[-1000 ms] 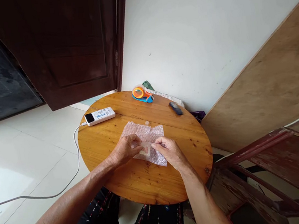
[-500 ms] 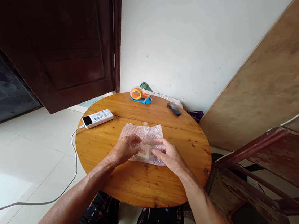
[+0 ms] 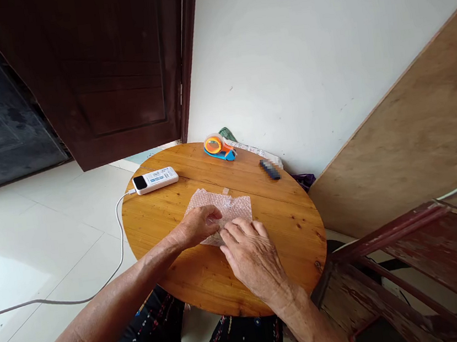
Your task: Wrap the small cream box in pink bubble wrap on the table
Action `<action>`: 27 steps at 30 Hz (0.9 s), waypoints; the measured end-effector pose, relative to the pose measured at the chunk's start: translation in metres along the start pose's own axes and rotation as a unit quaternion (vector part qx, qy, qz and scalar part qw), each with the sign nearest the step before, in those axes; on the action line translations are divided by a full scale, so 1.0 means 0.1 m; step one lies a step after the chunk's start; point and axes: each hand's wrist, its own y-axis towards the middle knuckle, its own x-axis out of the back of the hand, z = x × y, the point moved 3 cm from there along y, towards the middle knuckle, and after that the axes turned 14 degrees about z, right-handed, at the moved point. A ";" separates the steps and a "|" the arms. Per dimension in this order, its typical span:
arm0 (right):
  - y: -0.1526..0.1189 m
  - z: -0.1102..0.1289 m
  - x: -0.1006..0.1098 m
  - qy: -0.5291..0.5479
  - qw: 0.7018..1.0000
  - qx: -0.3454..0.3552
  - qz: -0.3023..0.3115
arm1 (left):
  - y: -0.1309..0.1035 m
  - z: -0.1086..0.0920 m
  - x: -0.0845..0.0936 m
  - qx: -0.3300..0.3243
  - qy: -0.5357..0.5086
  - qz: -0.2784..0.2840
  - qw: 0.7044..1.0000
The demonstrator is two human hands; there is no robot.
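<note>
A sheet of clear pinkish bubble wrap [image 3: 233, 206] lies on a round wooden table [image 3: 196, 286]. From its left side my left hand [image 3: 199, 225] bends over it, thumb and curved forefinger apart, touching the wrap. My right hand [image 3: 253, 254] is palm down over the near right part, its fingers extended and a little spread. Under the hands, the small flat item with reddish print that lay on the wrap is hidden. A small pale tab [image 3: 225, 191] shows at the far edge of the sheet.
An orange and blue tape dispenser [image 3: 219, 147] stands at the far edge. A white device [image 3: 156, 180] with a cable [image 3: 119, 234] is at the left. A dark blurred object [image 3: 270, 169] lies at the right. A worn wooden chair [image 3: 391, 273] is beside the table.
My right hand has turned palm down and come left and nearer, covering the printed item. My left hand has shifted slightly to the right. The camera view has moved a little.
</note>
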 end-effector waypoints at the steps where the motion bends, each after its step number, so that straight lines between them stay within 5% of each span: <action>1: 0.01 -0.01 -0.03 0.003 1.000 0.012 0.005 | 0.01 0.00 -0.01 0.003 -0.005 -0.002 1.000; 10: 0.11 -0.14 -0.05 0.030 0.998 0.050 0.036 | -0.24 0.17 0.30 0.091 0.020 -0.028 0.995; 16: 0.24 -0.22 -0.06 0.033 0.996 0.071 0.050 | -0.41 0.27 0.39 0.163 0.136 -0.096 0.972; 27: 0.34 -0.24 -0.01 -0.004 0.991 0.108 0.075 | -0.33 0.19 0.44 0.278 0.146 0.013 0.949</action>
